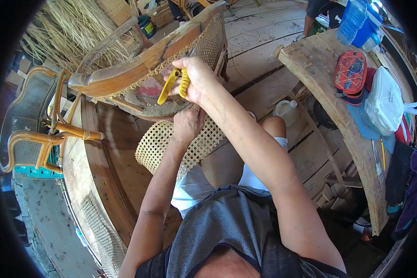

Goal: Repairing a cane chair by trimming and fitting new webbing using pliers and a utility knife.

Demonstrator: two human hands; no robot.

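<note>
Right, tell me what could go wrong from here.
The right hand holds a yellow-handled tool just above the left hand, so a slip might hurt it. The tool is also near the cane edging along the chair's wooden rail, and could snag a strand. The woven cane sheet reaches the person's legs, so shifting them might bend it.
</note>
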